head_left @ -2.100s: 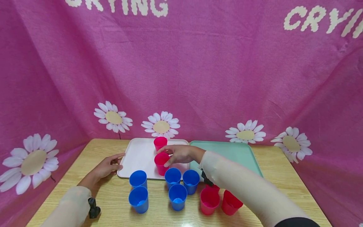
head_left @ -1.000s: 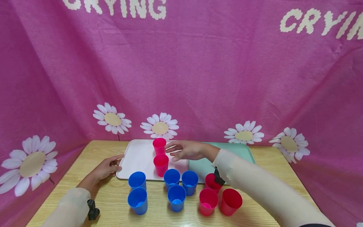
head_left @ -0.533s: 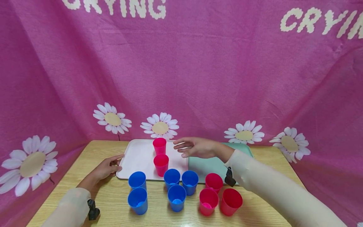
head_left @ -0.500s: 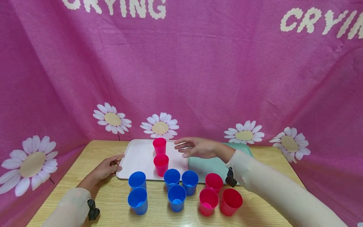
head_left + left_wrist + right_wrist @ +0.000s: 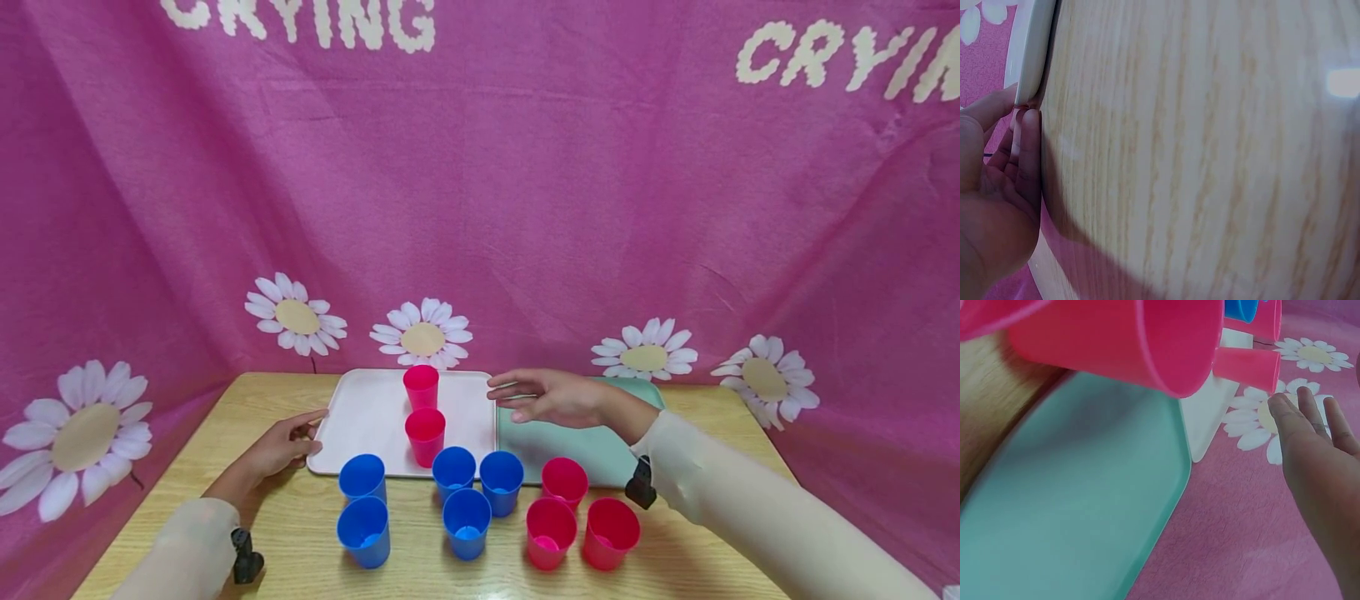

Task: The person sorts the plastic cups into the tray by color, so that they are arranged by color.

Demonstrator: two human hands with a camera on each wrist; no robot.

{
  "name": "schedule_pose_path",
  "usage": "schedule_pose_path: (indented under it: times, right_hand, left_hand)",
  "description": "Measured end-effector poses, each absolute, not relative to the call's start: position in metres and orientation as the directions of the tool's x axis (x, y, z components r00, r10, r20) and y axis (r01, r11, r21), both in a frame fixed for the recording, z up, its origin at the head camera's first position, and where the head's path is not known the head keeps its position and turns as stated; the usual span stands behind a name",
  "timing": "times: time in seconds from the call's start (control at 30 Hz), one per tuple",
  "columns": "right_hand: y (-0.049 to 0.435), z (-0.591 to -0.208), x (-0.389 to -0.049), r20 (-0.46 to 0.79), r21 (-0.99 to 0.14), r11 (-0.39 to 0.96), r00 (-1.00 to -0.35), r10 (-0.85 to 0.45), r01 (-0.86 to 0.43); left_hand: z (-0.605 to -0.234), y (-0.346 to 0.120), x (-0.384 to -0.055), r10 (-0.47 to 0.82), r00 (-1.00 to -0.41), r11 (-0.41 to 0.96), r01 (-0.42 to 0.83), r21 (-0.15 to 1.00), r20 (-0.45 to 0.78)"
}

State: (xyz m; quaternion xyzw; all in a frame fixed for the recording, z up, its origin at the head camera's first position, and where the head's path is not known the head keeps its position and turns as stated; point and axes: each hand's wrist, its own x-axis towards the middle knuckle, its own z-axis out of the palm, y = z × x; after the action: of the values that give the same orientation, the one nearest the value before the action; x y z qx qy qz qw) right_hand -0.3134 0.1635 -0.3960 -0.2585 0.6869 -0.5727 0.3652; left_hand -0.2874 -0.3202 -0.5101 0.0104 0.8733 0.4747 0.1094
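My left hand (image 5: 279, 446) touches the left edge of the white tray (image 5: 360, 429) near its front corner with its fingertips. In the left wrist view, the fingers (image 5: 1027, 156) meet the tray's rim. My right hand (image 5: 557, 397) hovers, holding nothing, over the seam between the white tray and the green tray (image 5: 577, 442), fingers extended leftward. On the white tray a red cup (image 5: 422, 387) stands upright behind another red cup (image 5: 425, 437). Several blue cups (image 5: 467, 523) and red cups (image 5: 551, 533) stand upright on the wooden table in front.
The wooden table (image 5: 217, 467) backs onto a pink daisy-print curtain (image 5: 525, 208). Blue cups stand close to the white tray's front edge. A red cup (image 5: 565, 483) partly covers the green tray's front edge.
My right hand let go of the front red cup on the white tray and moved rightward, away from it. My left hand stayed at the tray edge.
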Motion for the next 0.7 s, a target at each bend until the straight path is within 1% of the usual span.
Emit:
schedule_pose_path:
  times: [0.4, 0.5, 0.7]
  right_hand:
    - [0.201, -0.405, -0.301, -0.172, -0.98, 0.199, -0.629, -0.759, 0.027]
    - [0.209, -0.407, -0.297, -0.154, -0.984, 0.173, -0.631, -0.76, 0.031]
    - [0.224, -0.413, -0.289, -0.141, -0.987, 0.154, -0.657, -0.741, 0.039]
  left_hand:
    - [-0.511, -0.319, -0.286, 0.125, -0.979, 0.536, -0.069, 0.841, -0.16]
    - [-0.511, -0.319, -0.287, 0.123, -0.979, 0.541, -0.07, 0.838, -0.161]
    - [-0.512, -0.321, -0.288, 0.126, -0.978, 0.546, -0.069, 0.835, -0.164]
